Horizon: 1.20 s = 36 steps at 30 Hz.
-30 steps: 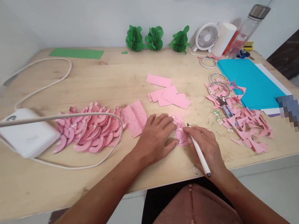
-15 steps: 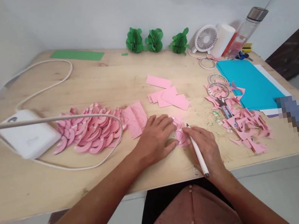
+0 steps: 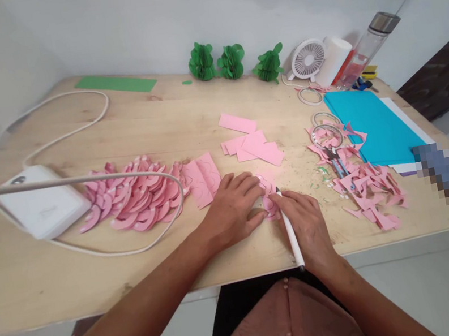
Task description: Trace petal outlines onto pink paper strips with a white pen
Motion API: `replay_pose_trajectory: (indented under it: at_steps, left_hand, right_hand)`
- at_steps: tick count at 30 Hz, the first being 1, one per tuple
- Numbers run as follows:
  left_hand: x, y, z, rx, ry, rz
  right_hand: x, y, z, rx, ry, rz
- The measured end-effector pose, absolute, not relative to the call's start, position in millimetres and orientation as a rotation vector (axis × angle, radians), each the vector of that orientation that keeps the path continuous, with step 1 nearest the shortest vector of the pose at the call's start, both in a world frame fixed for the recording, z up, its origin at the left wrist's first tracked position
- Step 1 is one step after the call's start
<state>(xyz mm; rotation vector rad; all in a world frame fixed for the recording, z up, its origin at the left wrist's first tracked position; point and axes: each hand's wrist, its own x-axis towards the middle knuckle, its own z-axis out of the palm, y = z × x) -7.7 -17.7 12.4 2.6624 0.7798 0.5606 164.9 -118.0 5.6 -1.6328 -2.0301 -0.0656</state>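
Note:
A pink paper strip (image 3: 267, 184) with curved outlines drawn on it lies on the table in front of me. My left hand (image 3: 234, 209) rests at its left edge, fingers stretched out and thumb apart, pressing lightly on the paper. In my right hand (image 3: 309, 225) is a white marker (image 3: 292, 237) with dark ends, held slanted, its tip near the strip's right side. Left of my left hand lie more pink strips (image 3: 199, 183) with drawn curves. Plain pink strips (image 3: 262, 147) are scattered beyond my hands.
A heap of cut pink petals (image 3: 143, 196) and a white power bank (image 3: 47, 203) with a looped cable lie left. Pink scraps (image 3: 373, 197), scissors (image 3: 337, 160), a blue folder (image 3: 376, 125) and a bottle (image 3: 370, 49) are right. Green paper shapes (image 3: 231, 62) and a fan (image 3: 308, 59) stand behind.
My right hand with the marker has shifted slightly left, closer over the strip, and the marker stands a little steeper in view. My left hand stays in place.

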Motion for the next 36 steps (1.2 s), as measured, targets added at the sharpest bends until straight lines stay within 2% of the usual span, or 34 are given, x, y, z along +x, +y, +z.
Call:
replay_pose_trajectory:
  at_steps: [25,36]
  left_hand:
    - [-7.7,-18.1,13.9,2.664,0.773,0.552]
    - [-7.2,-17.7,13.1,2.664,0.775,0.579]
  right_hand:
    - [170.5,-110.7,-10.0,-1.603,-1.958,-0.081]
    - [164.8,-113.4,7.2,-1.574,-1.865,0.041]
